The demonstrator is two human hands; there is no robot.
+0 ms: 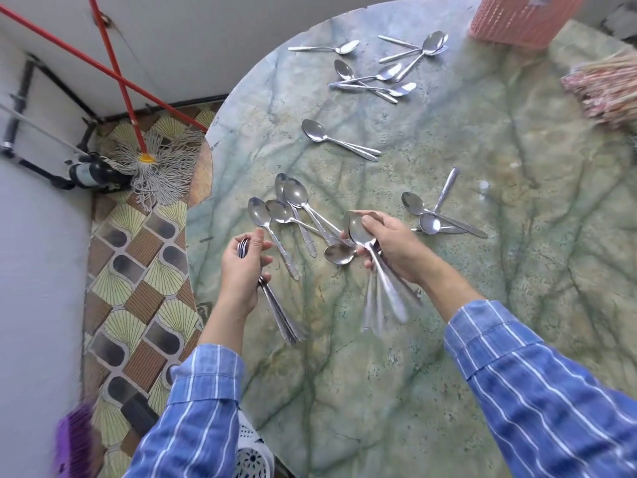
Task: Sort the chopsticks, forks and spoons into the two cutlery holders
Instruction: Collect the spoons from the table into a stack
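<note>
My left hand grips a stacked bundle of steel spoons, bowls up by the fingers and handles pointing toward me. My right hand holds another bunch of spoons, their bowls at my thumb and their blurred handles fanning downward. Between the hands several loose spoons lie on the round marble table. More loose spoons lie in groups: one pair mid-table, a cluster at the far side, a few right of my right hand. A pink perforated cutlery holder stands at the far edge.
A bundle of chopsticks lies at the table's right edge. Off the table's left side, red-handled mops lean in the tiled corner. A purple brush and a white stool show near my body.
</note>
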